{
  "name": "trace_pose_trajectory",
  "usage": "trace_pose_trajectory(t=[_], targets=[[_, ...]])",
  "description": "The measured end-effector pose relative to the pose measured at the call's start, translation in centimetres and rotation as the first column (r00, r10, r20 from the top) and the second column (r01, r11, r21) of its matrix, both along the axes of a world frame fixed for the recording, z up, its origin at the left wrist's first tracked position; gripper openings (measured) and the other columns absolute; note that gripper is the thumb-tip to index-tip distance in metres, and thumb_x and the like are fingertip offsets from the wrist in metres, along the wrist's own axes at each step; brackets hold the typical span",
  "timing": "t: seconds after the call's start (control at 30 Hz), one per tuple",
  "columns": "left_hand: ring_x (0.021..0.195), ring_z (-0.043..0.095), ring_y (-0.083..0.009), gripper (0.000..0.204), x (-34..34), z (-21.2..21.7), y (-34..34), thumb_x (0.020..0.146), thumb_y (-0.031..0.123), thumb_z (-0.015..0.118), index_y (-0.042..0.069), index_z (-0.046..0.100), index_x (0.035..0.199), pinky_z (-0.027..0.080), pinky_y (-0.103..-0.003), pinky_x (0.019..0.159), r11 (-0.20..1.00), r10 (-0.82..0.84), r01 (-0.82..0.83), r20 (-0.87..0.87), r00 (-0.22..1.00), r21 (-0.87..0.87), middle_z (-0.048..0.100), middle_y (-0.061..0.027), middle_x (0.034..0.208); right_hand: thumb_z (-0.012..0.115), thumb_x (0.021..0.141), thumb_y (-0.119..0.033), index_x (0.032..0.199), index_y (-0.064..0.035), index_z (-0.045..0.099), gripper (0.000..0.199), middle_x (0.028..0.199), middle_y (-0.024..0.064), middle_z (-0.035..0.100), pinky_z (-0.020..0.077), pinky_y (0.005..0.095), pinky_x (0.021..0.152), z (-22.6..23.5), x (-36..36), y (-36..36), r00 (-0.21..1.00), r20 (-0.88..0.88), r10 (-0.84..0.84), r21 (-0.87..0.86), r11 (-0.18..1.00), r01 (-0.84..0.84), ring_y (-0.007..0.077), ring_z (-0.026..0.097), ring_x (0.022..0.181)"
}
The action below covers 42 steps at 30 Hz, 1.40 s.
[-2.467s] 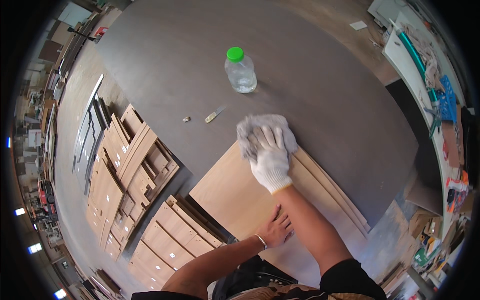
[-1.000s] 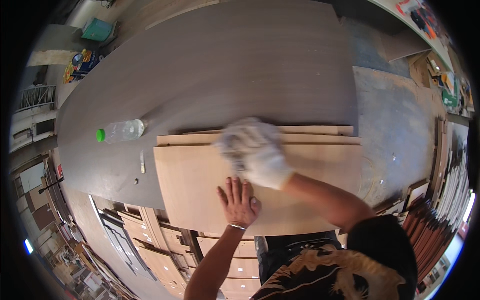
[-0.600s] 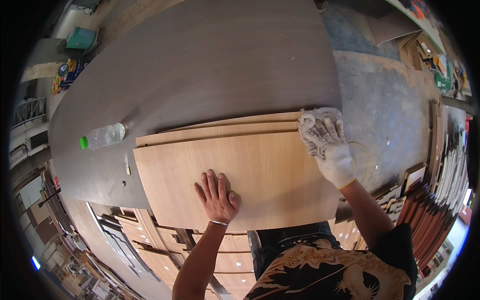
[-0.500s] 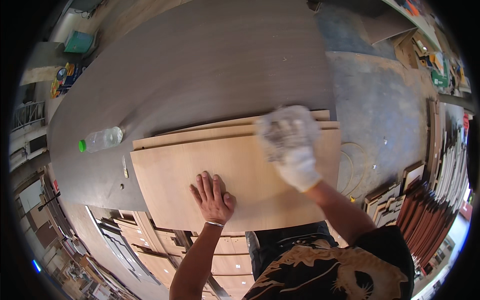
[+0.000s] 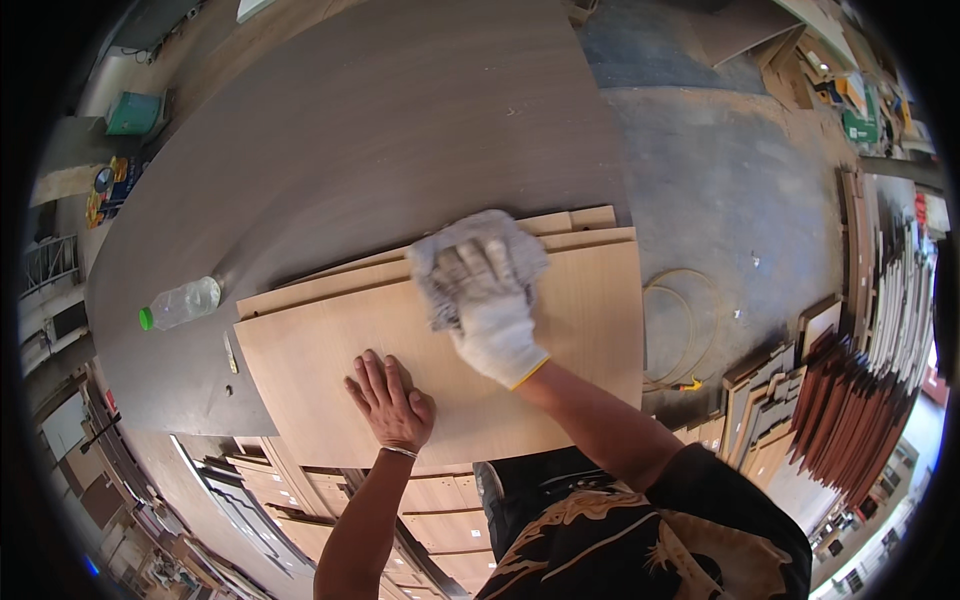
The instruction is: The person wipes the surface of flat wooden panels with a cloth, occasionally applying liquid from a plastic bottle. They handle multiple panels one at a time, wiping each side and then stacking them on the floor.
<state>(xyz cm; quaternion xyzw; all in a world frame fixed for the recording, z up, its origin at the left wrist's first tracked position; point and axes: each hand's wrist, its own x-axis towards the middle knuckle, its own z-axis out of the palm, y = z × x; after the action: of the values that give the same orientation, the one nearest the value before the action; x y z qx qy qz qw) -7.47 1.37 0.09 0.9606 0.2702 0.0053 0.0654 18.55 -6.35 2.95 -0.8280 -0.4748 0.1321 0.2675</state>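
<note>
A light wood panel point(image 5: 330, 330) lies on top of a small stack at the near edge of a dark table point(image 5: 400, 130). My left hand point(image 5: 390, 405), bare with a bracelet at the wrist, rests flat on the panel with its fingers spread. On my right hand point(image 5: 495, 325) is a white work glove with grimy fingers. It presses a grey cloth point(image 5: 440, 280) onto the panel's far part, near the middle of the long edge. The cloth sticks out around the gloved fingers and hides the panel beneath.
A clear plastic bottle with a green cap point(image 5: 185, 305) lies at the table's left, near a small cutter point(image 5: 231, 353). A coiled hose point(image 5: 715, 320) is on the floor to the right. Stacked boards point(image 5: 830, 410) stand beyond it. More wood panels point(image 5: 450, 530) lie below the table edge.
My gloved right hand has swept the grey cloth leftward across the panel. My left hand keeps its place on the panel. The whole view has shifted slightly.
</note>
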Motion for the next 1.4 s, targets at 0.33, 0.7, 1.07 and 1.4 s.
trace_pose_trajectory(t=[0.33, 0.7, 1.07, 1.4], targets=[[0.157, 0.023, -0.0508, 0.066, -0.7, -0.2, 0.2, 0.106, 0.035, 0.032, 0.0, 0.031, 0.162, 0.008, -0.068, 0.125, 0.999, 0.017, -0.018, 0.017, 1.0, 0.049, 0.028, -0.0305, 0.168, 0.063, 0.091, -0.019, 0.132, -0.0095, 0.069, 0.042, 0.149, 0.0163, 0.057, 0.0267, 0.0524, 0.127, -0.9, 2.4, -2.4, 0.994, -0.033, 0.103, 0.093, 0.991, -0.099, 0.0358, 0.046, 0.146], [0.157, 0.023, -0.0505, 0.066, 0.9, -0.4, -0.1, 0.104, 0.035, 0.035, 0.001, 0.034, 0.161, 0.008, -0.069, 0.125, 1.0, 0.015, -0.014, 0.026, 1.0, -0.015, 0.029, -0.0304, 0.167, 0.062, 0.089, -0.03, 0.132, -0.0147, 0.071, 0.046, 0.152, 0.0107, 0.058, 0.0242, 0.0643, 0.124, -2.2, -3.9, 3.8, 0.996, -0.093, 0.009, 0.1, 0.995, 0.001, 0.0378, 0.037, 0.153], [0.157, 0.022, -0.0504, 0.067, 1.2, -0.5, 0.1, 0.102, 0.035, 0.037, 0.0, 0.036, 0.159, 0.009, -0.068, 0.126, 1.0, 0.005, -0.005, 0.054, 0.999, 0.007, 0.032, -0.0285, 0.166, 0.057, 0.09, -0.022, 0.147, -0.0107, 0.058, 0.058, 0.155, 0.0157, 0.052, 0.0198, 0.0551, 0.128, -1.8, -0.6, -3.0, 0.969, 0.12, -0.215, -0.095, 0.969, 0.227, 0.0328, 0.036, 0.153], [0.157, 0.022, -0.049, 0.066, 0.1, -0.1, 0.1, 0.106, 0.035, 0.033, -0.002, 0.033, 0.16, 0.009, -0.065, 0.127, 0.999, 0.011, -0.012, 0.029, 1.0, 0.046, 0.027, -0.0287, 0.169, 0.063, 0.092, -0.021, 0.145, -0.0118, 0.06, 0.053, 0.153, 0.0127, 0.054, 0.0228, 0.0517, 0.128, -1.2, 4.6, -10.1, 0.919, -0.079, -0.386, -0.026, 0.923, 0.385, 0.0356, 0.039, 0.151]])
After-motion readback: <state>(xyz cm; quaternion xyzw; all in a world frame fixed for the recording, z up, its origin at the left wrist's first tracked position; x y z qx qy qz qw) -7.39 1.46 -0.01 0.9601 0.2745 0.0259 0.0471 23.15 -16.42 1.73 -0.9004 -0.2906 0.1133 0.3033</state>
